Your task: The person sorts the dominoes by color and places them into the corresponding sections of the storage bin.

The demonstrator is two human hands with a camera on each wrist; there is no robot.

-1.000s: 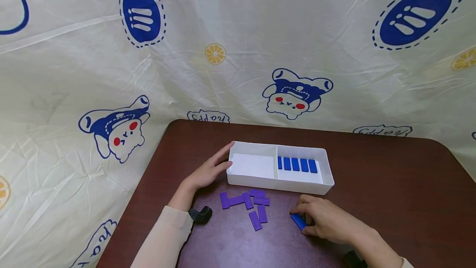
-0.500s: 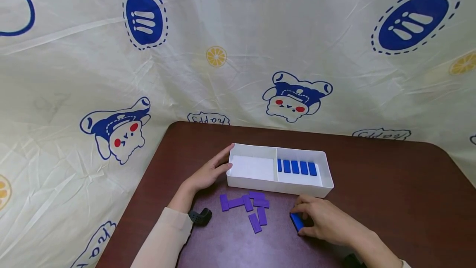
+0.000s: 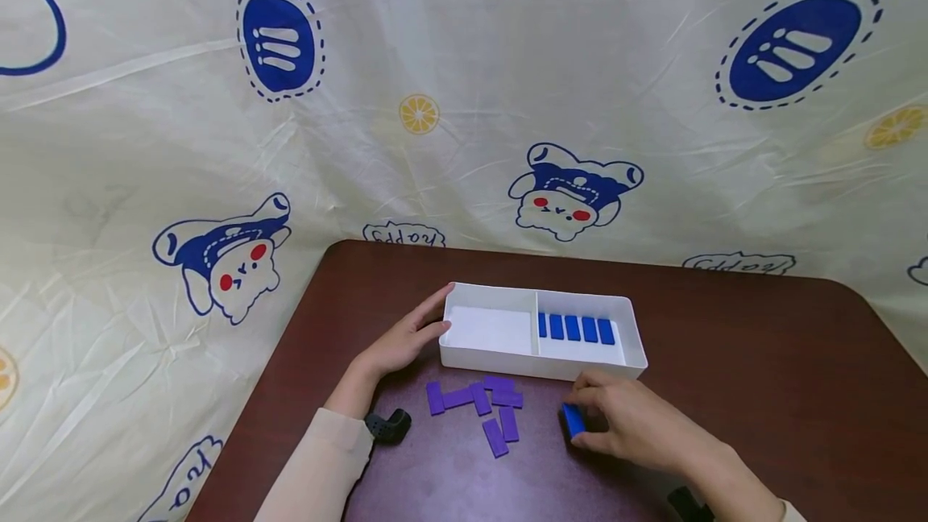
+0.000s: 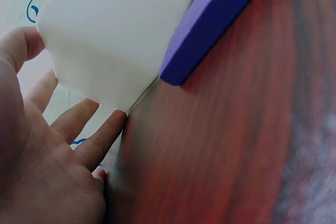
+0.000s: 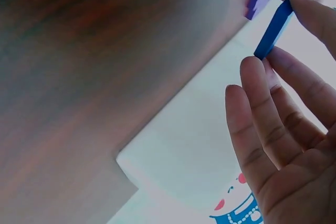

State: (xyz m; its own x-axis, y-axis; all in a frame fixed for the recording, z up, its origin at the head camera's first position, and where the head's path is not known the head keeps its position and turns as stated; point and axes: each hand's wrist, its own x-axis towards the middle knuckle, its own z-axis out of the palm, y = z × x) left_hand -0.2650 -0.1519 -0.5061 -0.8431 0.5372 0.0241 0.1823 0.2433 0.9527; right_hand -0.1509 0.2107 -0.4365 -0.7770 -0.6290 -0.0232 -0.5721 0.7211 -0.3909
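Note:
A blue rectangular tile point(image 5: 274, 29) is pinched by its ends between the thumb and fingers of my right hand point(image 3: 631, 417), in front of the white box's near right part. My left hand point(image 3: 399, 341) touches the left end of the white two-compartment box point(image 3: 486, 359) with extended fingers; in the left wrist view the fingertips point(image 4: 118, 116) meet its end wall. Several blue tiles point(image 3: 573, 328) lie in a row in the right compartment. The left compartment point(image 3: 489, 330) shows only its white floor.
Several purple tiles point(image 3: 495, 437) lie loosely on the brown table point(image 3: 754, 361) in front of the box, between my hands. A printed white sheet point(image 3: 348, 143) hangs behind the table's far edge. A black wrist strap point(image 3: 389, 427) is on my left wrist.
My right hand has lifted the blue tile a little and turned it more upright, shifting it slightly toward the box. My left hand stays at the box's end.

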